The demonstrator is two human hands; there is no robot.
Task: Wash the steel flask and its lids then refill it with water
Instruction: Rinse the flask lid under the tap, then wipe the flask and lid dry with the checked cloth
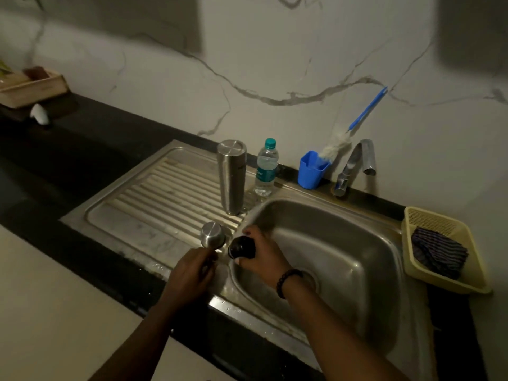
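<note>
While your right hand [261,254] grips the black inner lid [242,247] at the sink's [357,243] left rim, your left hand [192,273] hovers curled just beside it; whether it holds anything, I cannot tell. Near it, the steel cap [211,233] sits on the draining board [154,199], where the flask [231,176] stands upside down, beside a water bottle [266,167].

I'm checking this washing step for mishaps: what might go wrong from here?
1. The steel flask stands tall and inverted on the ribbed drainboard near the basin edge; a bump might topple it.
2. The right hand grips the black lid over the sink rim; if wet, it may slip in.
3. The steel cap by the left hand could get knocked.
</note>
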